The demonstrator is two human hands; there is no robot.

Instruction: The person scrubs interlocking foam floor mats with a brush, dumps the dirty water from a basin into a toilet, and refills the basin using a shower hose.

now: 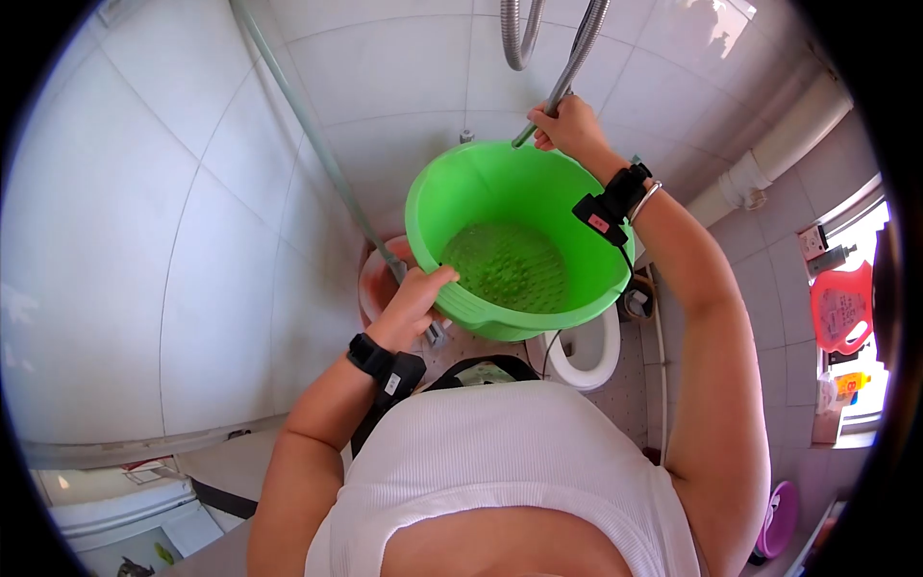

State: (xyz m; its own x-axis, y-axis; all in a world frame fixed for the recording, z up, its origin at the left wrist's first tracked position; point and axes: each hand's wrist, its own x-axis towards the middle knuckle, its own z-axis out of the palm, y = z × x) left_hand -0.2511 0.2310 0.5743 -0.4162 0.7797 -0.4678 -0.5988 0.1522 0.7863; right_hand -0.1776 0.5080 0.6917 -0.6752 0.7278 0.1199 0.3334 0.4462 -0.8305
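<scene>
A large green plastic tub (586,279) is tilted in front of me, with some clear water (505,264) over its bumpy bottom. My left hand (415,300) is closed on the near-left rim, thumb on the inside. At the far rim, my right hand (569,127) is closed around a silver metal hose (574,67). The hose's lower end rests by the rim, over the tub's far edge. No water stream can be made out there. Both wrists carry black strapped devices.
A grey pole (317,135) slants down on the left beside a pink basin (373,279). Behind the tub is a white toilet (608,356). A white pipe (779,154) runs along the right wall. Bottles and a red container (842,306) stand at the window; a purple basin (781,514) is lower right.
</scene>
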